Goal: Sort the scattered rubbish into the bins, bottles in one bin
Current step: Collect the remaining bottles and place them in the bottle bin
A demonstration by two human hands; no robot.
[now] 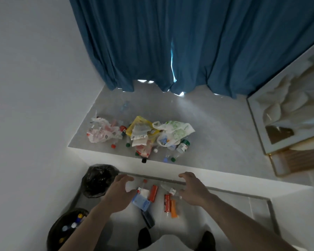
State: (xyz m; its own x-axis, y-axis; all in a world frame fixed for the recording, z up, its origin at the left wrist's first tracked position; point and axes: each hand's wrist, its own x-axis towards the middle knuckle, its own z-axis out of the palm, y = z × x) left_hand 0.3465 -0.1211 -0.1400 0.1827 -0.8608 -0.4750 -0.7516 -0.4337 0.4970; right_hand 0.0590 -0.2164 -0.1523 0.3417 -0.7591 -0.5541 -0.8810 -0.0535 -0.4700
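Both hands are hovering over the lower floor with nothing in them; the left hand (120, 192) is spreading its fingers in a loose claw above a blue carton (141, 202) and a small white packet, and whether it touches them cannot be told; the right hand (192, 191) is hanging open, fingers relaxed and bent, just beside two red bottles (167, 202) and an orange one lying flat. A dark bottle (147, 218) is lying below the carton. On the raised grey platform (216, 134) crumpled plastic bags (172, 128), a yellow wrapper (137, 125) and more capped bottles are lying in a heap. At the left, a bin (98, 180) lined with glossy black plastic is standing; nearer, a second bin (66, 229) is holding bottles with coloured caps. Pleated blue curtains (188, 42) are hanging behind.
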